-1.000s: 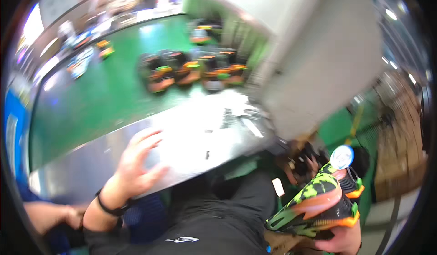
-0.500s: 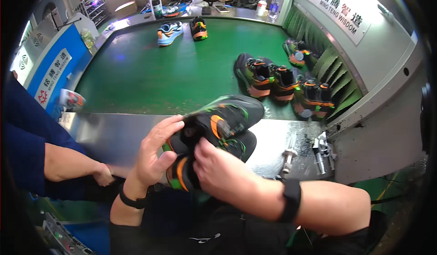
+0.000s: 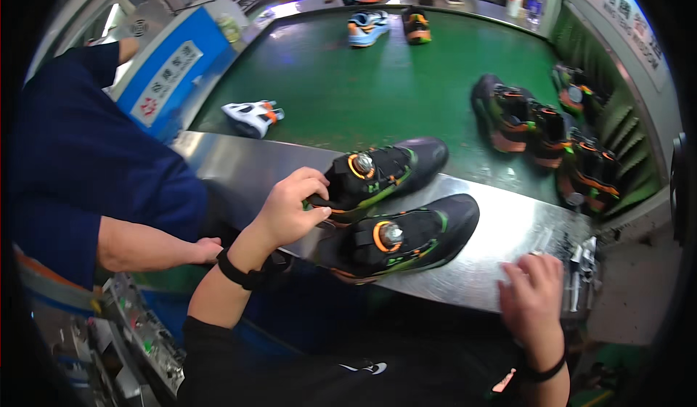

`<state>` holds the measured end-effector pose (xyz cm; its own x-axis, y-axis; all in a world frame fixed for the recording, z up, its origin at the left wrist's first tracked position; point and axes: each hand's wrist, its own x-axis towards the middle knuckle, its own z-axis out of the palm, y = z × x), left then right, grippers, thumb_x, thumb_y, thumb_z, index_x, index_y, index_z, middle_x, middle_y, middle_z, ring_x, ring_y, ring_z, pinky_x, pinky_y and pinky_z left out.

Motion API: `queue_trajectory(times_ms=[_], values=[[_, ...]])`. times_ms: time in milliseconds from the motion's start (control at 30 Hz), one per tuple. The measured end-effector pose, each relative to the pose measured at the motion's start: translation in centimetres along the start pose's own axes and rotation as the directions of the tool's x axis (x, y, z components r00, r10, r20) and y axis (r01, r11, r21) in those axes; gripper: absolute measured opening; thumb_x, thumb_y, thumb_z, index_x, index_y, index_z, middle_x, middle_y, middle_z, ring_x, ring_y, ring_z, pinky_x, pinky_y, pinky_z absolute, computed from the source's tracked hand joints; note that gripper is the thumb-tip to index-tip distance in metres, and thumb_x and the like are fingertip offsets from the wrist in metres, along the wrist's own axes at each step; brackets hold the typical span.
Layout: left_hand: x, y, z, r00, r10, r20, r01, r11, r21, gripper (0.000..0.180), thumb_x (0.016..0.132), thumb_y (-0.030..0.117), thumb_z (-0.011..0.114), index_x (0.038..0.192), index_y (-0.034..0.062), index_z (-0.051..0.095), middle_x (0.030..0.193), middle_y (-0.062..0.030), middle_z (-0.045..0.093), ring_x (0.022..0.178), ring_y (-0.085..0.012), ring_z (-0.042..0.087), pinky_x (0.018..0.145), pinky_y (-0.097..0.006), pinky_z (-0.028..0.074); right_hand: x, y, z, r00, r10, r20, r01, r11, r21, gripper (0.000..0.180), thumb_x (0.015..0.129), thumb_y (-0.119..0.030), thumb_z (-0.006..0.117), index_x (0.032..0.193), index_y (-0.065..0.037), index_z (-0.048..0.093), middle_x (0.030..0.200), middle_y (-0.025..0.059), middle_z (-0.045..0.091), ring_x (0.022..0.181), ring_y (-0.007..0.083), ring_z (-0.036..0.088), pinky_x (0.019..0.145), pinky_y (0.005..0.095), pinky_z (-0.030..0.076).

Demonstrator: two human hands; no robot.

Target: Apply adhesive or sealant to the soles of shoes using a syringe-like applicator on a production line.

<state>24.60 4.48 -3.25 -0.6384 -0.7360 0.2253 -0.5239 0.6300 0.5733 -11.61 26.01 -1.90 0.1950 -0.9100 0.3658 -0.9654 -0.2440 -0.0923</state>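
Gripping with the left hand (image 3: 289,207), with thumb and fingers bent around the heel of the farther black shoe (image 3: 385,171). Holding nothing visible in the right hand (image 3: 532,294), loosely half open by the front edge of the metal ledge (image 3: 508,222). Keeping the nearer black shoe (image 3: 415,238) close beside its mate, upright on the ledge, with toe pointing right. Can see an orange-ringed knob on each. Near the left wrist, can see a co-worker's hand (image 3: 209,251). Farther out, on the green table (image 3: 363,91), can see a white shoe (image 3: 250,118) at left and black-and-orange shoes (image 3: 504,120) clustered at right. Farthest, can see a blue shoe (image 3: 368,31) and bottles (image 3: 515,2).
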Motion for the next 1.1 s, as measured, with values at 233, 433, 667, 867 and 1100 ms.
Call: queue_trajectory(times_ms=[233,433,667,867,1100], values=[[0.2,3.4,-2.6,0.998,-0.062,-0.007,0.062,0.996,0.063,0.079,0.068,0.024,0.077,0.139,0.0091,0.044,0.152,-0.0241,0.029,0.141,-0.0409,0.033,0.115,-0.046,0.030,-6.1,6.0,4.0,0.943,0.332,0.028,-0.333,0.940,0.068,0.089,0.061,-0.048,0.085,0.128,0.003,0.057,0.121,0.0195,0.050,0.110,0.0383,0.050,0.096,0.0455,0.043],[3.0,4.4,-0.3,0.968,0.010,0.251,-0.118,0.902,0.416,0.088,0.068,0.028,0.083,0.144,0.0144,0.041,0.147,-0.0256,0.034,0.129,-0.0458,0.045,0.108,-0.048,0.040,-5.8,6.5,4.4,0.929,0.370,0.010,-0.369,0.923,0.106,0.092,0.057,-0.051,0.087,0.127,0.000,0.056,0.117,0.0192,0.051,0.109,0.0377,0.052,0.095,0.0444,0.044],[4.2,4.4,0.9,0.970,-0.016,0.244,-0.075,0.932,0.356,0.068,0.068,0.023,0.084,0.126,0.0148,0.050,0.134,-0.0219,0.040,0.117,-0.0429,0.053,0.100,-0.046,0.047,-5.5,6.9,4.5,0.940,0.338,0.050,-0.341,0.937,0.081,0.095,0.054,-0.049,0.088,0.128,-0.003,0.051,0.104,0.0126,0.055,0.096,0.0316,0.055,0.081,0.0411,0.045],[4.3,6.0,0.9,0.959,0.066,0.275,-0.146,0.948,0.282,0.052,0.067,0.015,0.081,0.113,0.0105,0.058,0.126,-0.0200,0.047,0.108,-0.0412,0.054,0.093,-0.045,0.047,-5.3,7.2,4.3,0.916,0.367,0.160,-0.385,0.917,0.106,0.092,0.056,-0.043,0.089,0.128,-0.002,0.049,0.106,0.0145,0.055,0.098,0.0330,0.055,0.084,0.0412,0.046],[0.8,7.9,0.8,0.919,0.324,0.224,-0.393,0.790,0.470,0.048,0.059,0.011,0.080,0.104,0.0137,0.064,0.124,-0.0193,0.047,0.106,-0.0427,0.054,0.089,-0.049,0.048,-8.9,5.9,3.1,0.818,0.512,0.262,-0.515,0.448,0.731,0.097,0.060,-0.027,0.093,0.136,-0.003,0.039,0.114,0.0141,0.051,0.102,0.0247,0.055,0.087,0.0363,0.047]])
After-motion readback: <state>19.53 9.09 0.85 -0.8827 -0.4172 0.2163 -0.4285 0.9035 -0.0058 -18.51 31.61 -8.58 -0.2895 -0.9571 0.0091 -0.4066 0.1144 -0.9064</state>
